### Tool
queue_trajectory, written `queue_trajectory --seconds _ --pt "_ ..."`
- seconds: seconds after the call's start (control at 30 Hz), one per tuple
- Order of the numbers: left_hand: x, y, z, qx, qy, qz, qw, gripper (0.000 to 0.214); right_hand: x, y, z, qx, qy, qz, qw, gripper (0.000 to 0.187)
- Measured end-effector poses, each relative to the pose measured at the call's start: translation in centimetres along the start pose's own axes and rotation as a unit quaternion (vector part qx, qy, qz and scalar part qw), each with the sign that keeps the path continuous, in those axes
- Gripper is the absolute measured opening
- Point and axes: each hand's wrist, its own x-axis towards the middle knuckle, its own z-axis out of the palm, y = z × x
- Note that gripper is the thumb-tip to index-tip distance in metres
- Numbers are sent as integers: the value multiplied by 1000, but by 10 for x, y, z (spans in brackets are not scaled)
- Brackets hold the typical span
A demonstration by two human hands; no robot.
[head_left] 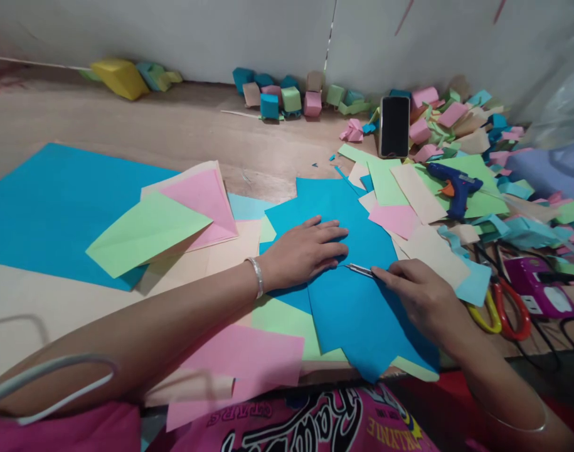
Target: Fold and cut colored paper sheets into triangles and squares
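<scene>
My left hand (305,251) lies flat with fingers stretched out on a stack of blue paper sheets (357,301), pressing them down. A silver bracelet sits on that wrist. My right hand (421,295) is closed around a small metal blade (361,270), whose tip rests on the blue paper just beside my left fingertips.
Pink, green and cream sheets (192,207) lie on a large blue sheet (46,207) to the left. A blue glue gun (456,185), a phone (394,125), red-and-yellow scissors (500,307) and paper scraps crowd the right. Folded paper cubes (287,97) line the wall.
</scene>
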Motion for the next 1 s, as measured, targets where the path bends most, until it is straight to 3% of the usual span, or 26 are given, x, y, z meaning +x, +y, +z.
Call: queue_trajectory --seconds 0.23,0.4,0.5,0.6,0.7,0.83,1.0 --pt "0 1 2 -21 11 0 1000 23 -2 -5 3 25 19 1 1000 41" --pt "20 7 -1 23 13 -49 998 20 10 14 6 12 17 -4 1000 41" --pt "25 4 -7 52 -14 -28 998 26 12 27 6 3 19 -9 1000 42" --pt "14 -8 -14 30 -64 23 997 38 13 31 7 -5 22 -19 1000 41" --pt "-2 -20 -17 4 -98 34 995 45 14 27 9 -22 33 -27 999 41" --pt "-11 -23 -15 3 -103 34 994 50 15 20 10 -33 53 -27 998 40" --pt "-10 -20 -13 22 -101 27 994 51 6 15 8 7 33 -18 999 39"
